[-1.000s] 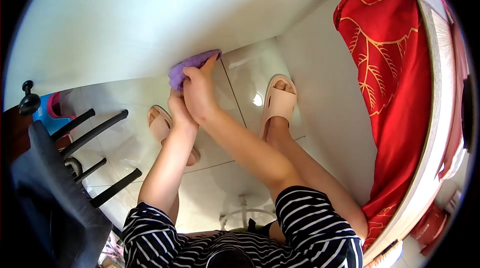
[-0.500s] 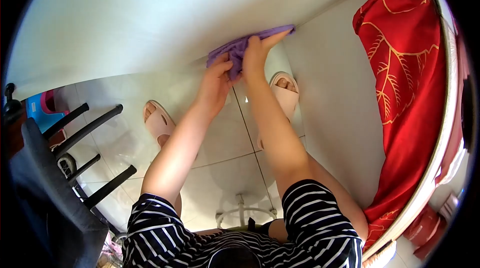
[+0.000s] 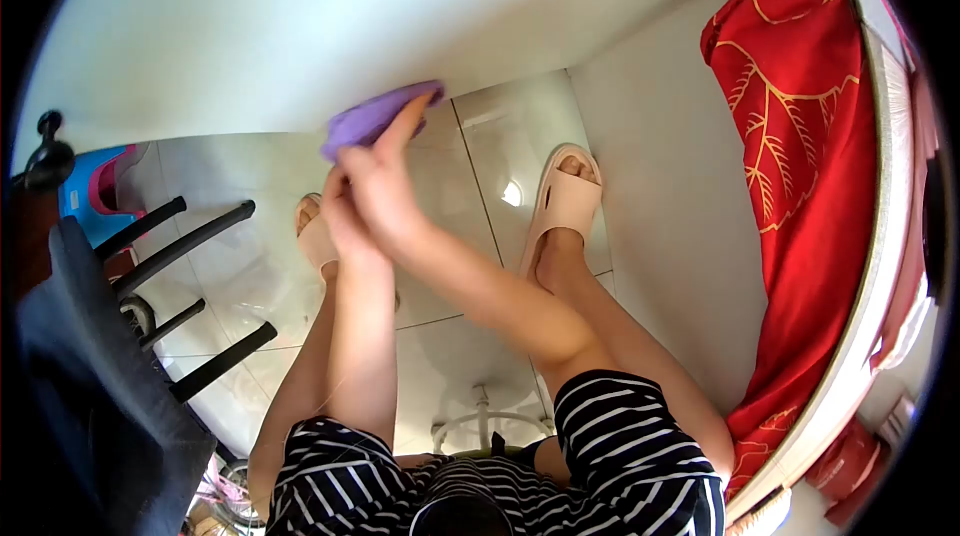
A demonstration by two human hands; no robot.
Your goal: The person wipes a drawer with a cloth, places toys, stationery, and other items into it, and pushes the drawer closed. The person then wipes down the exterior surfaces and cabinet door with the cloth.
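A purple cloth (image 3: 370, 120) lies against the lower edge of a large pale panel (image 3: 300, 36). My right hand (image 3: 382, 176) presses on the cloth, its fingers reaching along it and partly hidden behind it. Just below and to the left, my left hand (image 3: 345, 216) is close against my right hand, near the cloth's lower end. Its fingers are mostly hidden and blurred, so what they hold cannot be made out.
Red fabric with gold leaf patterns (image 3: 790, 136) hangs over a pale side on the right. Black chair legs (image 3: 185, 248), a blue and pink stool (image 3: 95, 198) and a black knob (image 3: 50, 161) are at the left. My sandalled feet rest on floor tiles (image 3: 440, 356).
Over the last second, the cloth and both hands went right along the panel, then came back left. My left hand, apart from my right half a second ago, is now close against it.
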